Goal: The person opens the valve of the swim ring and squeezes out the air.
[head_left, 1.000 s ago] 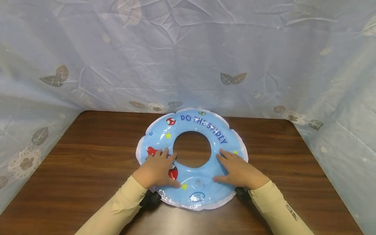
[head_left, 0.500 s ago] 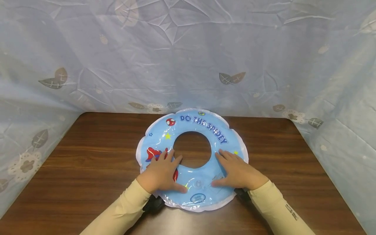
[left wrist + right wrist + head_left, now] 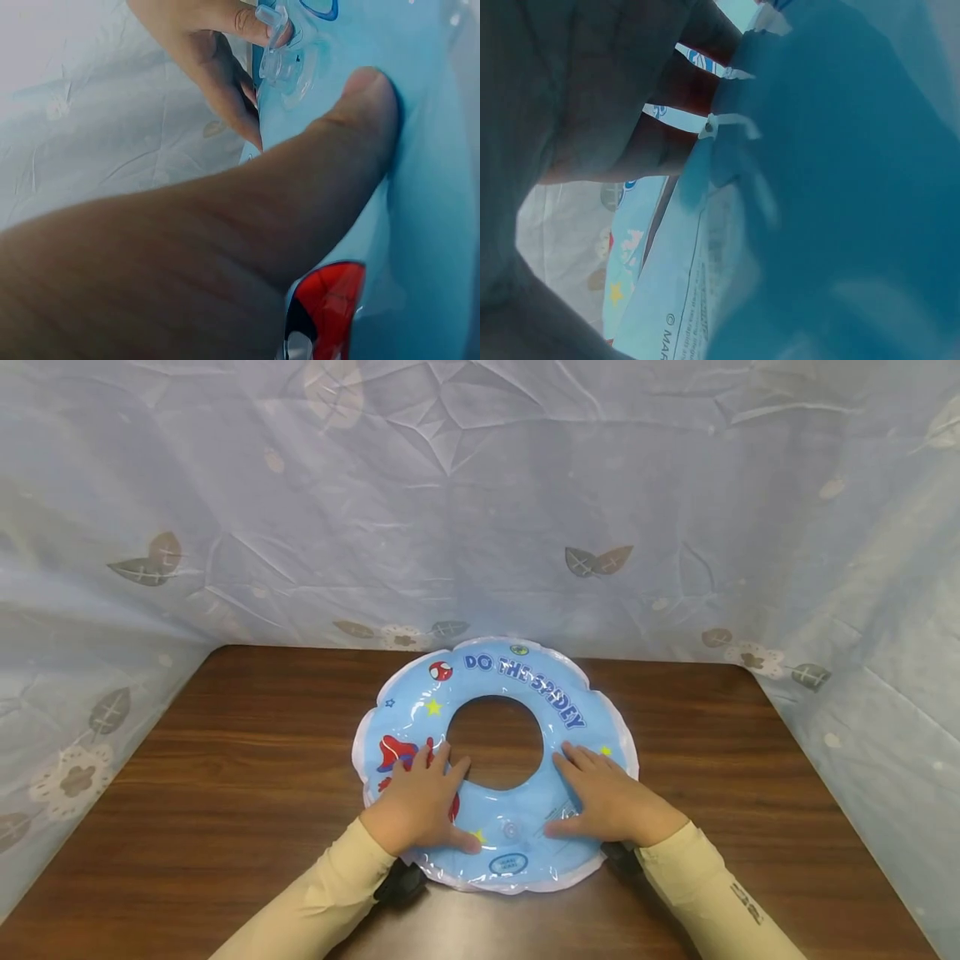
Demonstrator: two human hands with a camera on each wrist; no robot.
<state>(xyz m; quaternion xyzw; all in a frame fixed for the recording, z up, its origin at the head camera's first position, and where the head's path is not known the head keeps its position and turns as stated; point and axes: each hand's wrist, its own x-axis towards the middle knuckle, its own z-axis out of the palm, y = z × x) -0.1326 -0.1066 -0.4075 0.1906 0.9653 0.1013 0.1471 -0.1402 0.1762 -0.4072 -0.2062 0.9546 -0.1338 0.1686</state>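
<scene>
A blue inflatable swim ring (image 3: 487, 810) with a whitish scalloped edge, red spider-hero pictures and "DO THE SPIDEY" lettering lies flat on the table. My left hand (image 3: 418, 806) rests on its near left part, fingers spread and thumb (image 3: 367, 97) pressing into the vinyl. On the near right part, my right hand (image 3: 609, 797) lies with fingers fairly straight, fingertips right at the inner hole. Between the two thumbs sits a clear air valve (image 3: 279, 64); its small plug stands up in the left wrist view, overlapping the right thumb. Neither hand grips the ring.
The dark brown wooden table (image 3: 225, 777) extends around the ring on all sides. A pale blue-grey cloth (image 3: 480, 527) with leaf and flower prints hangs behind the table and along both sides. Dark wrist devices (image 3: 401, 883) sit under the cream sleeves.
My left hand has slid a little right and nearer over the ring, uncovering more of the red picture. The right hand stays nearly in place, its thumb shifting slightly.
</scene>
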